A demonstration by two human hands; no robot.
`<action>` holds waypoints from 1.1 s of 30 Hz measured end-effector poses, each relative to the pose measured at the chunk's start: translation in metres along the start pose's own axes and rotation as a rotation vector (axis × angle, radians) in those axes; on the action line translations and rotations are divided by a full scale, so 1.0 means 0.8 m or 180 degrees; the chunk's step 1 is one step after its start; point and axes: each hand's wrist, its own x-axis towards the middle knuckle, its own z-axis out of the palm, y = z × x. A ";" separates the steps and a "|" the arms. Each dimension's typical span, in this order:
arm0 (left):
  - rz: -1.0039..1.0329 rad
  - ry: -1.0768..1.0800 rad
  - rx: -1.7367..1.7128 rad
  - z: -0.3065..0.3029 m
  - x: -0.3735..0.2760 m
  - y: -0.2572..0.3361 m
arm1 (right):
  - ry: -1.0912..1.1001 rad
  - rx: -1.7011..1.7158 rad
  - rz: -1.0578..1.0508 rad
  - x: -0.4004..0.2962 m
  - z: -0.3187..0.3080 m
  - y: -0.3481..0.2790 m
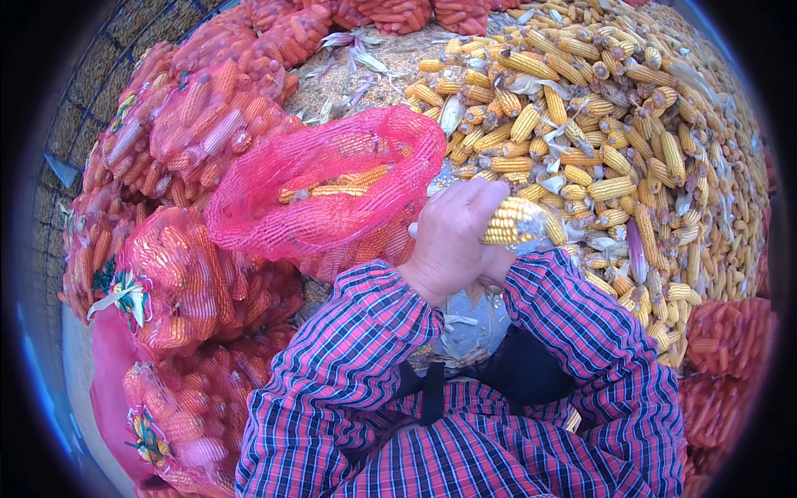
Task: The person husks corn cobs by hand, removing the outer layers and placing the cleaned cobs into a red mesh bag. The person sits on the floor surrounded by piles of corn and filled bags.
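Note:
My left hand [457, 224] is closed around a yellow corn cob [512, 223], whose kernelled end sticks out to the right. Below it, my right hand [497, 264] shows only in part; its fingers are hidden behind the left hand and the cob. Just left of both hands stands a pink mesh sack [261, 230] with its wide mouth spread. Inside the sack lie several yellow cobs [339, 190]. A large heap of husked corn cobs [598, 149] rises right of my hands.
Filled and tied red mesh sacks [187, 280] line the left side, with more sacks [398, 12] at the back and others [725, 339] at lower right. Loose kernels and husks [355, 81] cover the ground behind the pink sack. A dark wire-grid crib wall [87, 81] stands far left.

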 end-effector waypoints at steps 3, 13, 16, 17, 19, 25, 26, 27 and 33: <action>0.0372 -0.0294 0.0336 -0.002 0.004 -0.002 | -0.0074 -0.0078 0.0054 -0.015 0.009 0.006; 0.0846 -0.0394 0.1013 -0.021 0.033 0.001 | -0.0069 -0.0028 -0.0295 -0.020 0.061 0.035; -0.0768 -0.0040 0.0620 -0.059 0.041 -0.024 | -0.0790 -0.0962 0.0669 -0.022 0.055 0.012; -0.1008 0.0039 0.0638 -0.070 0.043 -0.033 | -0.0671 -0.0771 0.0558 -0.022 0.052 0.000; -0.1314 0.0431 0.0330 -0.084 0.038 -0.047 | -0.0842 -0.0857 0.0548 -0.016 0.055 -0.030; -0.2105 0.0996 -0.0741 -0.105 0.044 -0.068 | -0.0755 -0.0846 0.0333 -0.007 0.037 -0.084; -0.2137 0.0981 -0.0882 -0.105 0.048 -0.070 | -0.0778 -0.0839 0.0328 -0.008 0.033 -0.087; -0.2219 0.1022 -0.0933 -0.106 0.051 -0.071 | -0.0731 -0.0817 0.0325 -0.008 0.028 -0.089; -0.1979 0.1433 -0.1179 -0.095 0.074 -0.088 | -0.0347 -0.0700 0.0329 0.001 0.003 -0.095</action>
